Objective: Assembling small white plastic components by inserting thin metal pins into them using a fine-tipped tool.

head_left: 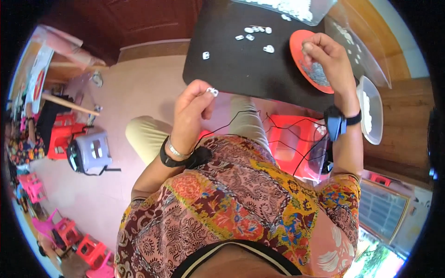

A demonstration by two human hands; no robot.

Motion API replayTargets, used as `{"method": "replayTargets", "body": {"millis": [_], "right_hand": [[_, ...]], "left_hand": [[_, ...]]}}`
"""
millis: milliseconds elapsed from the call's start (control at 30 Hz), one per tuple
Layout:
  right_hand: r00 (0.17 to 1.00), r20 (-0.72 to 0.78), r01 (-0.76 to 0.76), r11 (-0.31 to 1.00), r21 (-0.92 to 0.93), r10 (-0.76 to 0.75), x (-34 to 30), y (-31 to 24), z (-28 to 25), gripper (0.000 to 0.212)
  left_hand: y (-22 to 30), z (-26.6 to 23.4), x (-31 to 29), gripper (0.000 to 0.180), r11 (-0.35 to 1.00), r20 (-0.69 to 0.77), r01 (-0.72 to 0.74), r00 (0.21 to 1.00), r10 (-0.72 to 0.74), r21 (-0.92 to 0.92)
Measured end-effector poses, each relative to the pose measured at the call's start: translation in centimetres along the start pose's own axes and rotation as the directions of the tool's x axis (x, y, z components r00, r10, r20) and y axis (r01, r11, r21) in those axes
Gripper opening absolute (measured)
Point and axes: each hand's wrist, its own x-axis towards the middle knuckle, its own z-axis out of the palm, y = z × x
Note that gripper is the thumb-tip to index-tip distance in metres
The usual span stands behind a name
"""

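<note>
My left hand [189, 111] pinches a small white plastic part [212, 91] between thumb and forefinger, just off the table's near edge. Over an orange plate [300, 39] my right hand [328, 59] is closed, with thumb and forefinger pressed together. Anything in that pinch is too small to make out. A heap of small grey metal pieces [317, 74] lies in the plate below it. On the dark table [227, 65] several similar white parts [250, 37] are scattered, one white part [206, 55] apart from the others at the left.
A clear bin of white pieces [296, 8] stands at the table's far side. Right of the plate is a white tub [371, 111] with white contents. Black cables [292, 143] cross near a red stool [287, 139]. A grey stool [92, 153] stands on the floor at left.
</note>
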Motion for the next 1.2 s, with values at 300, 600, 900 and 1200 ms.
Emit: {"method": "replayTargets", "body": {"millis": [300, 600, 900, 1200], "right_hand": [[0.983, 0.178, 0.003, 0.969, 0.249, -0.048, -1.8, -2.3, 12.8, 0.011], [0.942, 0.33, -0.069, 0.926, 0.372, -0.062, -2.4, -2.6, 15.7, 0.017], [0.946, 0.305, 0.024, 0.963, 0.268, -0.108, -2.5, -2.3, 16.4, 0.015], [0.953, 0.185, 0.223, 0.968, 0.117, -0.241, -3.2, -2.5, 16.9, 0.014]], "left_hand": [[0.3, 0.1, -1.5, 0.008, 0.997, -0.02, -0.066, 0.998, 0.067, 0.044], [0.7, -0.4, -2.3, 0.007, 0.996, -0.073, -0.013, 0.997, 0.02, 0.091], [0.4, -0.5, -2.3, 0.009, 0.991, -0.097, 0.019, 0.995, -0.006, 0.136], [-1.4, -0.4, -2.5, 0.011, 0.985, -0.152, -0.065, 0.984, 0.09, 0.157]]}}
